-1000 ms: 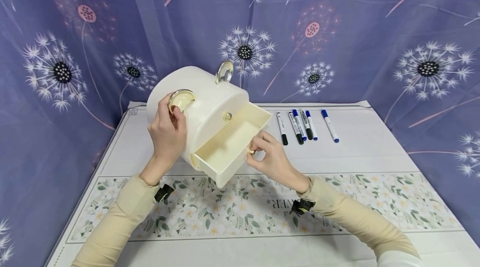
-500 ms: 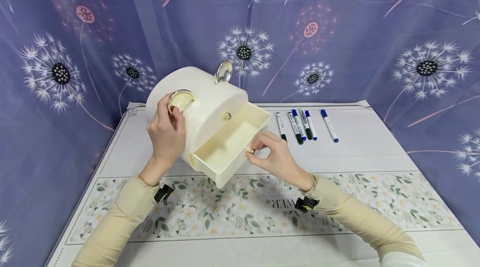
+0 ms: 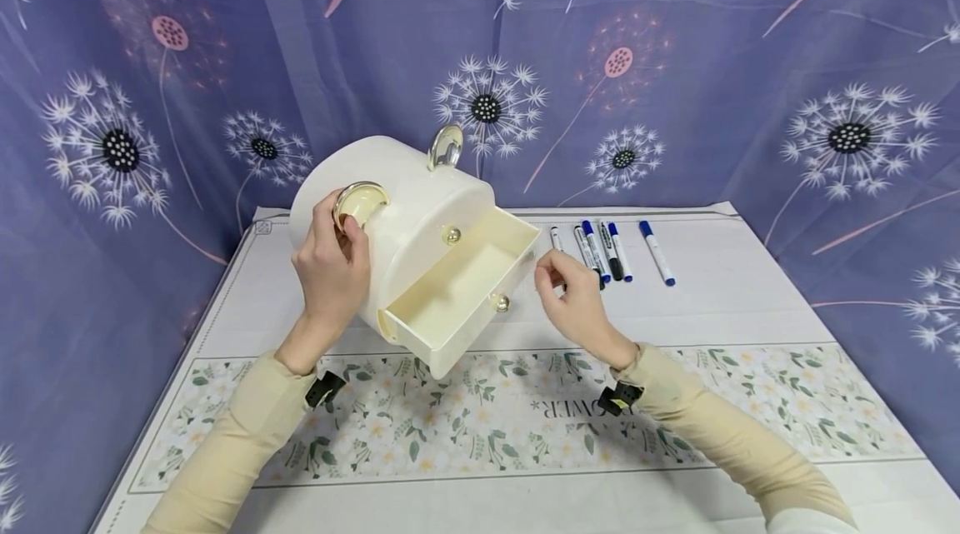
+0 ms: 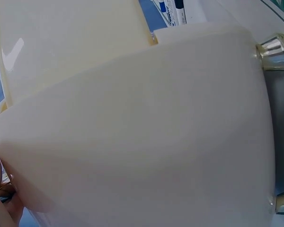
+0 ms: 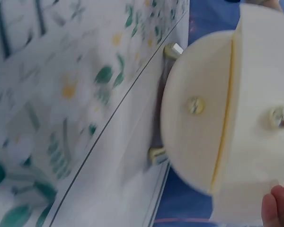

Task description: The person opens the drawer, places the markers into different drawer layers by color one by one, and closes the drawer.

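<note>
A white rounded drawer box (image 3: 408,184) with gold-rimmed ears leans tilted over the table. My left hand (image 3: 330,284) grips its near ear (image 3: 362,202) between thumb and fingers; in the left wrist view the box's smooth side fills most of the picture. One drawer (image 3: 461,276) is pulled out, with nothing in it. Its gold knob (image 3: 499,302) is free of any hand. Just right of the drawer front, my right hand (image 3: 579,309) hovers with loosely bent fingers and holds nothing. In the right wrist view its fingertips (image 5: 270,205) overlap the drawer front's lower corner.
Several black- and blue-capped markers (image 3: 615,251) lie on the white tablecloth behind the right hand, one blue marker (image 3: 657,252) apart from them. A flowered strip (image 3: 450,426) crosses the table in front. A purple dandelion curtain (image 3: 555,42) hangs behind.
My right hand has let go of the drawer knob and moved a little right, toward the markers. The left hand and the box stay about where they were, drawer still out.
</note>
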A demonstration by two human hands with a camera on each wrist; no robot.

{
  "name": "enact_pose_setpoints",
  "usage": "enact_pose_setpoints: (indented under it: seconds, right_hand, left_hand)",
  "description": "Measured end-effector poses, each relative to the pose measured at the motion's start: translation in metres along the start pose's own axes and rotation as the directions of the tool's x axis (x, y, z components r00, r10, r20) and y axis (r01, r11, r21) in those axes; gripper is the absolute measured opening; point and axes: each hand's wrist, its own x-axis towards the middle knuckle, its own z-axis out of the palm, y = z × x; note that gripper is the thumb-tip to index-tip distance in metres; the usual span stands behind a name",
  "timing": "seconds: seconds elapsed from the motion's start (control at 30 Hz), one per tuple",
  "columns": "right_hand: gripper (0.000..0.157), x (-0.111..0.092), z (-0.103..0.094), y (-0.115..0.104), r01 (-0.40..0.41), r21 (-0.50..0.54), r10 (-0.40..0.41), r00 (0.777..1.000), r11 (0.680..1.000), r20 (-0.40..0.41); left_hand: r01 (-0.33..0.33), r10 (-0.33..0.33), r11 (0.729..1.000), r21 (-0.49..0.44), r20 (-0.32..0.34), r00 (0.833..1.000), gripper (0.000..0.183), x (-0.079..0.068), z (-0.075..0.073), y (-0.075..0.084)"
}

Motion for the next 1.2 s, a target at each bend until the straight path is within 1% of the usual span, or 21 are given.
enact_pose_setpoints:
  seconds: [0.1,0.2,0.37,0.47,0.5,0.57,0.67,0.73,0.77,0.83,0.93,1.03,1.1,1.2]
  right_hand:
    - [0.015,0.001,-0.003,0.014,-0.066,-0.059,0.065,0.998,0.996,-0.015]
    - [0.015,0.002,-0.005,0.028,-0.131,-0.128,0.13,0.991,0.983,-0.014]
    - [0.009,0.003,-0.007,0.049,-0.2,-0.24,0.208,0.978,0.95,0.008]
    - [0.009,0.004,-0.009,0.058,-0.239,-0.296,0.263,0.964,0.925,0.042]
    - [0.011,0.004,-0.01,0.061,-0.256,-0.314,0.288,0.956,0.914,0.059]
    - [0.018,0.006,-0.011,0.066,-0.302,-0.357,0.357,0.929,0.884,0.097]
    - [0.027,0.007,-0.012,0.074,-0.349,-0.433,0.455,0.874,0.831,0.17]
    - [0.03,0.006,-0.014,0.08,-0.363,-0.47,0.503,0.837,0.805,0.214]
    - [0.03,0.006,-0.014,0.082,-0.364,-0.482,0.517,0.824,0.797,0.234]
    - [0.03,0.005,-0.015,0.086,-0.364,-0.489,0.534,0.801,0.793,0.269]
    - [0.031,0.006,-0.017,0.09,-0.349,-0.504,0.542,0.782,0.79,0.308]
    - [0.032,0.007,-0.016,0.094,-0.337,-0.531,0.557,0.761,0.777,0.333]
    - [0.032,0.008,-0.014,0.097,-0.341,-0.542,0.572,0.747,0.768,0.339]
    - [0.026,0.008,-0.011,0.101,-0.359,-0.542,0.593,0.726,0.76,0.35]
  left_hand:
    - [0.0,0.0,1.0,-0.003,0.002,1.0,0.031,0.0,0.0,0.0]
    - [0.0,0.0,1.0,-0.004,0.002,1.0,0.031,0.0,0.0,-0.001]
    - [0.002,-0.002,1.0,-0.001,0.004,1.0,0.031,0.0,0.0,-0.001]
    - [0.004,-0.004,1.0,-0.001,0.003,1.0,0.031,-0.001,-0.001,0.0]
    - [0.005,-0.005,1.0,0.0,0.002,1.0,0.031,-0.001,-0.001,0.0]
    - [0.004,-0.004,1.0,0.002,0.0,1.0,0.031,-0.001,-0.001,0.0]
    - [0.001,-0.001,1.0,0.003,0.001,1.0,0.031,0.0,-0.001,-0.001]
    - [-0.002,0.002,1.0,0.0,0.006,1.0,0.031,0.0,0.0,0.0]
    - [-0.002,0.002,1.0,-0.002,0.009,1.0,0.031,0.0,0.0,0.0]
    - [-0.002,0.003,1.0,-0.003,0.01,1.0,0.031,0.0,0.0,0.0]
    - [0.0,0.0,1.0,-0.002,0.007,1.0,0.031,-0.001,0.0,0.001]
    - [0.002,-0.002,1.0,0.001,0.002,1.0,0.031,-0.001,0.0,0.001]
    - [-0.001,0.001,1.0,-0.003,0.003,1.0,0.031,-0.001,0.0,0.001]
    - [-0.004,0.004,1.0,-0.003,0.006,1.0,0.031,-0.001,-0.001,0.001]
